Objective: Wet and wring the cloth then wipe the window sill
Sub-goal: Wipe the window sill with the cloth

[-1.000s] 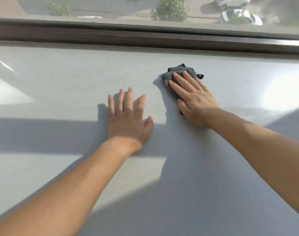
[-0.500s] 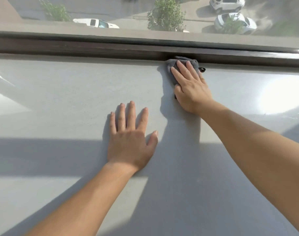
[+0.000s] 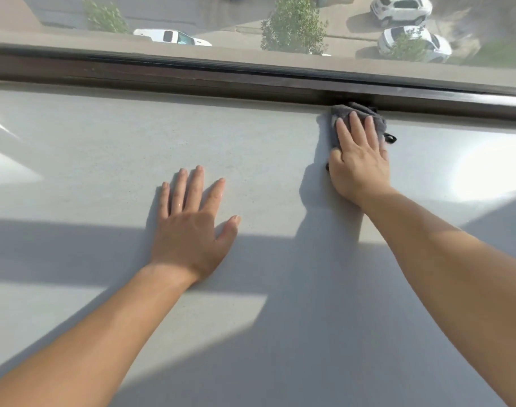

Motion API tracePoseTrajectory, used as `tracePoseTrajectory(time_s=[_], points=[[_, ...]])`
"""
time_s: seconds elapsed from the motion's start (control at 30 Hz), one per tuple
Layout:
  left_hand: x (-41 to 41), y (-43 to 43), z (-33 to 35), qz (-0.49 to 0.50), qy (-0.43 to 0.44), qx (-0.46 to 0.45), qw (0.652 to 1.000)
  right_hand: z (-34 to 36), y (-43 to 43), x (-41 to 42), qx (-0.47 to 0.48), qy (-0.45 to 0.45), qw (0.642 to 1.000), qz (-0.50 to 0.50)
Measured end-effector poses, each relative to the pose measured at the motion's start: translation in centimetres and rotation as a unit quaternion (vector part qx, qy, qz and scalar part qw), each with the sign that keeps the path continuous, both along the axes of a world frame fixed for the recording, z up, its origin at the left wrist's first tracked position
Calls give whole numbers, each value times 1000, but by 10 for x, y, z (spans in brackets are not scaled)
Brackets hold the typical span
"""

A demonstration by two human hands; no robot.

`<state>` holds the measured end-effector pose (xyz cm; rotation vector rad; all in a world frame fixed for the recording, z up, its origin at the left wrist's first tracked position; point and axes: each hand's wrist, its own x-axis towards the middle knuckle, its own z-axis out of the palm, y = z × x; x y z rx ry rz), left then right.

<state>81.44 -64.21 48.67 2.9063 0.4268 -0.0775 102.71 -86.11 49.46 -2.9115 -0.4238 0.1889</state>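
The right hand's fingers (image 3: pixel 357 127) lie flat and extended on a bunched grey cloth (image 3: pixel 343 112), pressing it down rather than clenching it; the right hand (image 3: pixel 358 160) covers most of it. A small black loop (image 3: pixel 391 138) sticks out at the cloth's right side. The cloth sits at the far edge of the window sill (image 3: pixel 104 160), touching the dark window frame (image 3: pixel 192 76). The left hand (image 3: pixel 192 230) rests palm down with fingers spread, holding nothing, nearer and to the left. The sill is pale grey and smooth, crossed by sun patches and arm shadows. Through the glass lie a street, trees and parked white cars. Compared with half a second ago, the cloth and right hand sit further right along the frame; the left hand is unchanged.
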Motion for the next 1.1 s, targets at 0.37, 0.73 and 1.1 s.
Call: tracePoseTrajectory(time_s=[0.37,0.73,1.1], points=[[-30,-69,4,30,-85,-62,994,0,-35,-38,-27,4,986,166],[-35,-100,-1,60,-24,-5,998,-1,-48,-111,12,-18,962,271],[-35,-97,3,69,4,6,998,-4,-69,-174,23,-34,969,243]])
